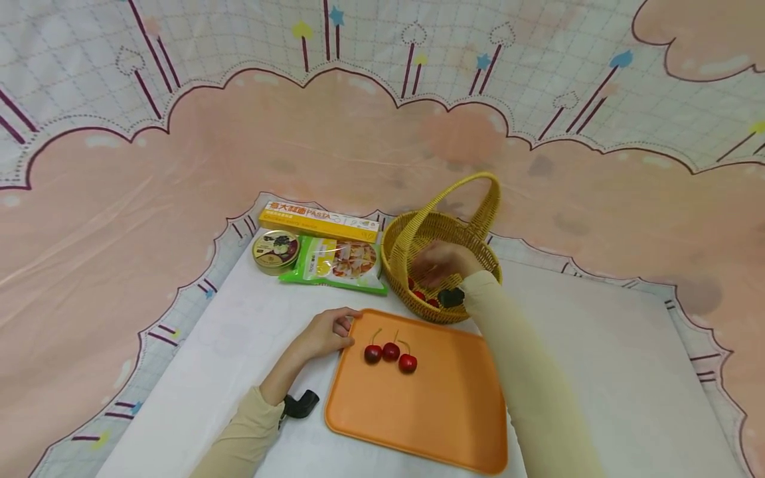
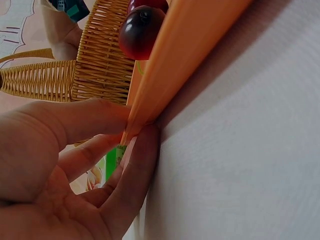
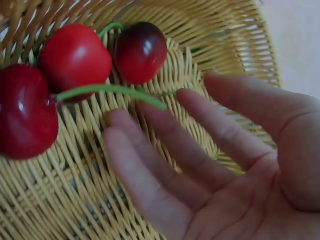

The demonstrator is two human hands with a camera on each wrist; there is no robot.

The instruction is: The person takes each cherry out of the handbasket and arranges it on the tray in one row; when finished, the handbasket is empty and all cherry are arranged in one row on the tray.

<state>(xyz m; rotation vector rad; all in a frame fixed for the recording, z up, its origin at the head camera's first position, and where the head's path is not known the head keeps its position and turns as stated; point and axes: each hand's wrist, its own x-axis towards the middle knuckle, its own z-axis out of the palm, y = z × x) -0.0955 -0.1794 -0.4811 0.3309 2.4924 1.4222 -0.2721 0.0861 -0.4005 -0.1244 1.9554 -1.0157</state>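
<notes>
My left hand (image 1: 325,334) pinches the far left corner of an orange tray (image 1: 418,415), thumb and fingers on either side of its rim in the left wrist view. On the tray lie three dark red cherries (image 1: 391,352) with stems. Inside a yellow wicker basket (image 1: 442,228) behind the tray, my right hand (image 1: 445,260) reaches down with its fingers spread and holding nothing. The right wrist view shows three cherries in the basket: a bright red cherry (image 3: 75,59), a dark-topped cherry (image 3: 142,52) and a deep red cherry (image 3: 26,111). The green stem (image 3: 117,91) passes close to the fingertips.
Left of the basket lie a yellow pasta box (image 1: 319,221), a green and white food packet (image 1: 340,264) and a round tin (image 1: 276,251). The basket's tall handle (image 1: 445,192) arches over its opening. White cloth (image 1: 597,358) covers the table.
</notes>
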